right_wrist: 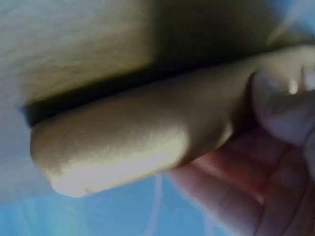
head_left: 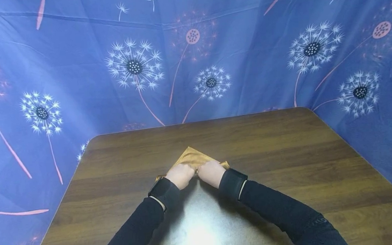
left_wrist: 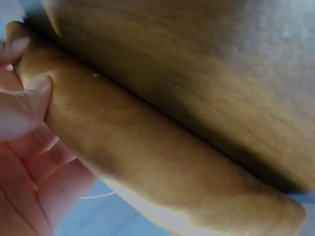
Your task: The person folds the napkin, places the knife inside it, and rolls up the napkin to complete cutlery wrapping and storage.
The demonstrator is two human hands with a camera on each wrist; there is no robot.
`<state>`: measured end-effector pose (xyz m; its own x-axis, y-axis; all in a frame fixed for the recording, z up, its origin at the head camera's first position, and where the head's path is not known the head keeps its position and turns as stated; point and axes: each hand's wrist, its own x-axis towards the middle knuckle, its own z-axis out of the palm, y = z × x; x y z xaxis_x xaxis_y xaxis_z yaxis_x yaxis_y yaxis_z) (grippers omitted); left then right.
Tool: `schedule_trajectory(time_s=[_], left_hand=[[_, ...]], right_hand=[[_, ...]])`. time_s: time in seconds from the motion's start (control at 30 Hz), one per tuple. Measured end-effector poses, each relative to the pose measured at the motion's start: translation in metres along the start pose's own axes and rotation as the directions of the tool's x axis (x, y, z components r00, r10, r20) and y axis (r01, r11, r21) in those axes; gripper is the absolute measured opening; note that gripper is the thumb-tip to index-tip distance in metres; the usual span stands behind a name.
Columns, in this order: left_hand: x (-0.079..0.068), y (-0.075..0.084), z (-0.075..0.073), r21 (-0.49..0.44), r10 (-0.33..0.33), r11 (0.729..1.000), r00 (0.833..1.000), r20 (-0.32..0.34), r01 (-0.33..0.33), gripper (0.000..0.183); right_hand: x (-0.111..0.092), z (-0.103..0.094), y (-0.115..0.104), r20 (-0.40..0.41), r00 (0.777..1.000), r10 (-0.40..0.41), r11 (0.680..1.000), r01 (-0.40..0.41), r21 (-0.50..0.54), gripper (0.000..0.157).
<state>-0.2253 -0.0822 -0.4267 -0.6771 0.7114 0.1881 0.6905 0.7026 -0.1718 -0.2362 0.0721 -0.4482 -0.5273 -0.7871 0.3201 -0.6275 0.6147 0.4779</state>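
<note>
A golden-orange cloth point(head_left: 194, 156) lies on the table, its far corner pointing away from me, its near side folded into a thick band. My left hand point(head_left: 180, 175) pinches that band near its middle. In the left wrist view the thumb presses the cloth band point(left_wrist: 128, 132) from the near side, with other fingers behind it. Close beside it, my right hand point(head_left: 211, 173) grips the same band. The right wrist view has the thumb on the cloth point(right_wrist: 123, 132) and fingers curled beneath. Cloth ends stick out past both hands; its middle is partly hidden by them.
The brown wood-grain table point(head_left: 269, 144) extends around the cloth, with a bright light reflection near its front. Behind and at both sides hangs a blue curtain point(head_left: 247, 77) printed with dandelions. Dark sleeves and wrist bands cover both forearms.
</note>
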Motion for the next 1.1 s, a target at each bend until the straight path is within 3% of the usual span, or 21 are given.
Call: schedule_trajectory(time_s=[0.13,0.2,0.27,0.33,0.37,0.43,0.47,0.53,0.57,0.63,0.7,0.83,0.93,1.03,1.1], left_hand=[[0.007,-0.008,0.001,-0.084,-0.029,0.996,0.996,0.079,0.036,0.016],[0.008,-0.011,0.001,-0.133,-0.043,0.989,0.993,0.106,0.057,0.018],[0.008,-0.013,0.001,-0.155,-0.062,0.985,0.991,0.115,0.079,0.019],[0.005,-0.012,0.002,-0.133,-0.077,0.987,0.993,0.087,0.088,0.018],[0.003,-0.011,0.003,-0.111,-0.082,0.99,0.995,0.062,0.088,0.016],[-0.001,-0.008,0.003,-0.046,-0.072,0.996,0.997,-0.011,0.071,0.012],[-0.003,-0.006,0.004,-0.011,-0.061,0.998,0.997,-0.05,0.061,0.01],[-0.004,-0.002,0.003,0.04,-0.045,0.998,0.992,-0.114,0.05,0.007],[-0.004,-0.001,0.003,0.055,-0.048,0.997,0.989,-0.137,0.056,0.007],[-0.003,-0.001,0.003,0.073,-0.067,0.994,0.987,-0.148,0.079,0.006],[-0.001,-0.003,0.002,0.064,-0.095,0.992,0.986,-0.136,0.105,0.009],[0.004,-0.009,0.001,0.007,-0.104,0.994,0.99,-0.091,0.105,0.014],[0.006,-0.014,0.002,-0.032,-0.103,0.994,0.993,-0.055,0.102,0.013],[0.008,-0.017,0.004,-0.07,-0.128,0.99,0.991,-0.039,0.125,0.013],[0.008,-0.017,0.007,-0.071,-0.144,0.988,0.989,-0.045,0.141,0.013]], right_hand=[[0.0,-0.023,-0.005,-0.023,1.0,0.013,0.991,-0.015,-0.135,0.011],[0.001,-0.02,-0.006,-0.028,0.999,0.025,0.987,-0.03,-0.156,0.011],[0.001,-0.003,-0.005,-0.022,1.0,0.015,0.989,-0.018,-0.147,0.013],[0.0,0.009,-0.004,-0.016,1.0,0.01,0.992,-0.012,-0.124,0.014],[0.0,0.031,-0.005,-0.046,0.999,0.007,0.993,-0.012,-0.12,0.02],[0.003,0.046,-0.004,-0.004,1.0,0.013,0.998,-0.013,-0.067,0.023],[0.004,0.048,-0.003,0.038,0.999,0.016,0.999,-0.015,-0.048,0.024],[0.007,0.05,0.0,0.044,0.999,0.031,0.999,-0.03,-0.013,0.024],[0.009,0.048,0.001,0.051,0.998,0.034,0.999,-0.034,0.0,0.024],[0.012,0.023,0.005,0.101,0.994,0.034,0.999,-0.036,0.016,0.019],[0.012,0.006,0.007,0.066,0.998,0.025,1.0,-0.026,0.011,0.018],[0.012,-0.016,0.007,0.11,0.993,0.035,0.999,-0.038,0.026,0.018],[0.01,-0.016,0.002,0.025,0.998,0.053,0.998,-0.053,-0.027,0.016],[0.01,-0.007,-0.004,-0.117,0.991,0.07,0.991,-0.083,-0.105,0.013],[0.01,0.008,-0.006,-0.134,0.988,0.081,0.99,-0.095,-0.101,0.014]])
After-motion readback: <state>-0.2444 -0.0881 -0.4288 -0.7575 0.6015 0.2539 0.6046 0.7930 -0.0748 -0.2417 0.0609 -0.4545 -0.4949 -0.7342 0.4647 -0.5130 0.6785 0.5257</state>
